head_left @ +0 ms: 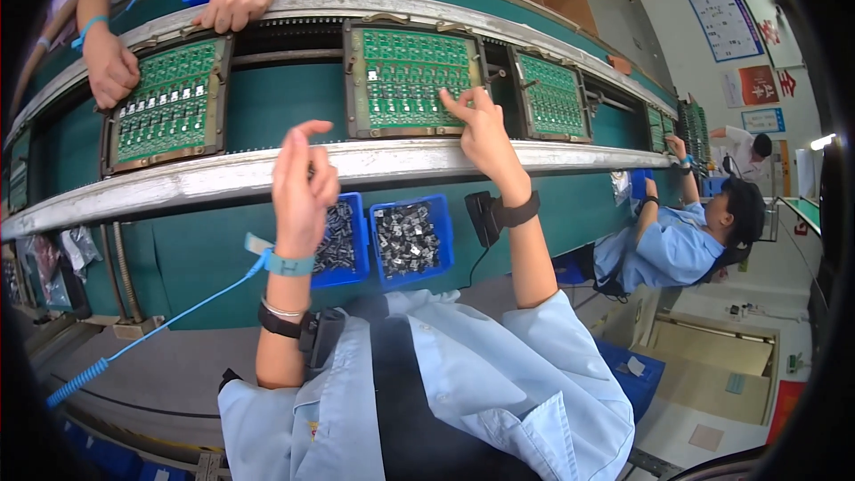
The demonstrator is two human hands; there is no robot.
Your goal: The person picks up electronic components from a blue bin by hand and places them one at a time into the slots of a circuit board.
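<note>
Reaching with the right hand (485,134) over the near right part of a framed green circuit-board panel (414,67), with fingers bent. Cannot tell from this view of contact with the board or of any small part pinched between the fingertips. Well apart to the left of that hand, raising the left hand (301,185) over the near metal rail (392,160), with fingers loosely half-curled; again cannot tell of any part held there.

Wearing a blue wrist strap (292,264) just below the left hand, and a black wristband (519,212) below the right. Just right of the left wrist, and partly behind it, a blue bin (362,245) of dark parts; between the wrists, near the first, a second blue bin (414,278) of black and silvery parts.

Right of the right hand, another green panel (550,93). Beyond the left hand, ahead and leftward, a left-end panel (169,98) with a co-worker's hands (236,0) at its frame. Far right of both hands, a seated co-worker in a blue shirt (672,249).
</note>
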